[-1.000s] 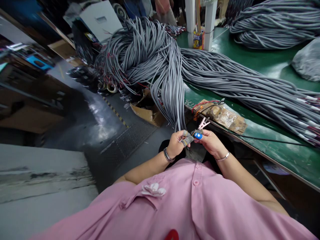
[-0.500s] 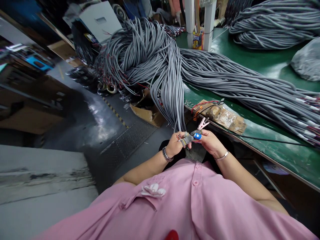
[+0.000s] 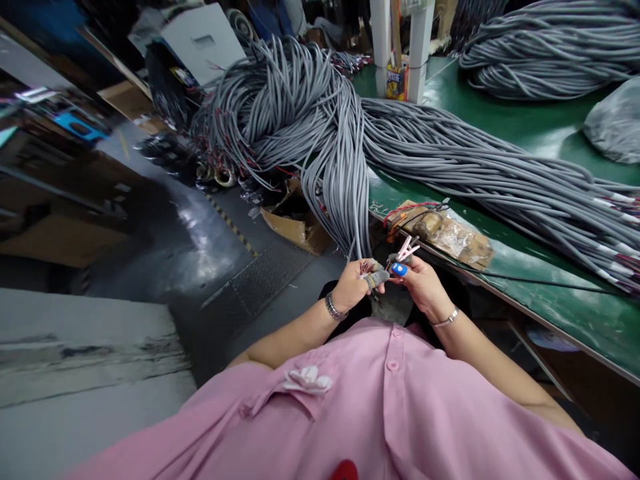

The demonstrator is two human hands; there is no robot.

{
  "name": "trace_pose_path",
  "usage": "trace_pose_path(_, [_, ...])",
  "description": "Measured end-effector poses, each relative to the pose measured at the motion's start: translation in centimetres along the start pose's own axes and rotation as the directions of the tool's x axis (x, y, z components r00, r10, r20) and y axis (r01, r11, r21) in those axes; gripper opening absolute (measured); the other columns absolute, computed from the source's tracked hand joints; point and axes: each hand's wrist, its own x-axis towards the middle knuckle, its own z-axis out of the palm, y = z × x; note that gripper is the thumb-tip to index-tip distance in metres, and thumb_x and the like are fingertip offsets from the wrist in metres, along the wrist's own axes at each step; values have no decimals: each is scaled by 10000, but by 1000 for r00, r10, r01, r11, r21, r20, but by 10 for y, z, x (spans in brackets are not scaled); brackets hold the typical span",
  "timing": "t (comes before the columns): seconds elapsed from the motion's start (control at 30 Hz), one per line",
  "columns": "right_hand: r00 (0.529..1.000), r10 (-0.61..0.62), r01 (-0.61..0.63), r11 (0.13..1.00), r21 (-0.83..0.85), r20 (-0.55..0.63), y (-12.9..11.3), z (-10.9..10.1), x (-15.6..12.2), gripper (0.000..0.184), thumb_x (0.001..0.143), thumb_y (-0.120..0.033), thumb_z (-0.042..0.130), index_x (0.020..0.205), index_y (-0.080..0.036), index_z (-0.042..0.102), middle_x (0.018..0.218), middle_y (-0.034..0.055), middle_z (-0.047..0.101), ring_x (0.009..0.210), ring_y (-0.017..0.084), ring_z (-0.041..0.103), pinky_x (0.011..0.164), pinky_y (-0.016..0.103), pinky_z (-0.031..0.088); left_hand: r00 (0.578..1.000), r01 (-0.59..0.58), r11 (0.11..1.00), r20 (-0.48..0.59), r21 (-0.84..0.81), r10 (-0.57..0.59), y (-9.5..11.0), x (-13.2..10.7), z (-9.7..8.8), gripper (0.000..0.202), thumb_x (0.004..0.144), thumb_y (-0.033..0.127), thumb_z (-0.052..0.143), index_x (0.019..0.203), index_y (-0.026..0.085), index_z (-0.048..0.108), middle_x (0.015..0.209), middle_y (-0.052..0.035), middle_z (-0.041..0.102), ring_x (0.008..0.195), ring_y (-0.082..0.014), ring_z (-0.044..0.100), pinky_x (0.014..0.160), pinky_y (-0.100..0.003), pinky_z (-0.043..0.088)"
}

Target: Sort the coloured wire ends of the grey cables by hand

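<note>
My left hand, with grey covers on its fingertips, is closed on the stripped end of a grey cable. Thin coloured wires show above its fingers. Close beside it, my right hand is closed too, a blue cover on the thumb. A small pink tool with two splayed arms, like a clip or snips, sticks up from its fingers. Thin reddish wires span the small gap between the hands. The held cable hangs with a thick grey cable bundle that drapes over the table edge.
The green table runs along my right, with long grey cables across it. A taped cardboard piece lies at its edge. Another cable coil and a plastic bag lie behind. An open carton stands below the bundle.
My right hand has shifted slightly right and up with the pink tool, away from the left hand. My left hand has barely moved and still grips the cable end.
</note>
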Motion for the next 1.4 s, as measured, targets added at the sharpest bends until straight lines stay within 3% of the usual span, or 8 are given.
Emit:
trace_pose_path(0.27, [998, -70, 70, 997, -41, 4, 1, 2, -14, 256, 683, -348, 809, 883, -225, 707, 810, 5, 680, 685, 132, 559, 658, 277, 454, 993, -11, 1000, -114, 0, 11, -3, -3, 8, 304, 758, 416, 710, 696, 140, 600, 574, -3, 630, 456, -60, 475, 455, -187, 350])
trace_pose_path(1.0, [999, 11, -9, 997, 77, -30, 11, 6, -7, 219, 669, -344, 825, 806, -207, 724, 738, -2, 680, 655, 132, 587, 687, 295, 487, 999, -25, 997, -24, 69, 27, 0, -3, 4, 358, 786, 448, 680, 619, 139, 611, 571, -19, 628, 482, -73, 480, 493, -201, 370])
trace_pose_path(1.2, [997, 73, -69, 980, 185, -11, 14, 6, -4, 209, 660, -330, 838, 743, -196, 701, 688, -20, 650, 622, 105, 566, 644, 261, 476, 999, -17, 999, -29, 41, 18, 0, -4, 2, 370, 810, 452, 653, 623, 135, 610, 573, -24, 628, 473, -71, 471, 479, -197, 358])
trace_pose_path(1.4, [997, 78, -80, 978, 192, 16, 9, 7, -6, 188, 683, -324, 822, 776, -203, 712, 722, -15, 665, 629, 107, 570, 666, 275, 465, 999, -21, 999, -25, 41, 22, 0, -5, 1, 369, 815, 435, 655, 607, 135, 603, 567, -25, 624, 468, -72, 466, 480, -204, 361])
